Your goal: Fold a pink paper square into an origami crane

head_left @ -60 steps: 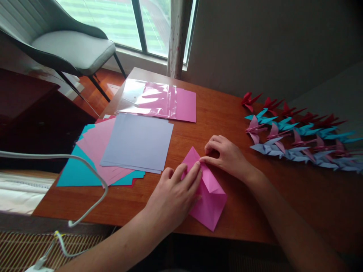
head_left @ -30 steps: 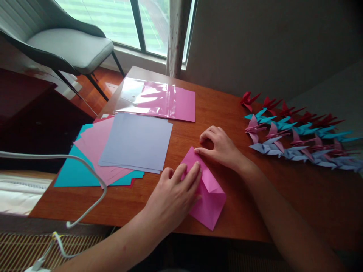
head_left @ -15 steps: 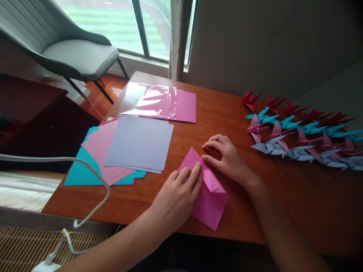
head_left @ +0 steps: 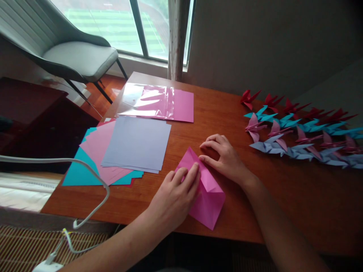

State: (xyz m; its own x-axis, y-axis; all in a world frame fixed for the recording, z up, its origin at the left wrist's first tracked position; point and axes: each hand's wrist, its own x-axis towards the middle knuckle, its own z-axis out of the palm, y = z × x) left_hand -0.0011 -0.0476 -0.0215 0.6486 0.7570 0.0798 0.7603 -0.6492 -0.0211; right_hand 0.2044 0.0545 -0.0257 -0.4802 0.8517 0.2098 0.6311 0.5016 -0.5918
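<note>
Your left hand covers part of the folded pink paper on the desk; its thumb is hidden, so you cannot tell whether those fingers grip or only press. Your right hand is loose, fingers parted, thumb at the paper's edge, contact unclear. Rightward, paper cranes run out of view.

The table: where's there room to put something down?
Bare table lies between the right arm and the paper birds, and between the birds and the flat pink paper. Crowded: loose sheets at left and folded paper under the left hand.
</note>
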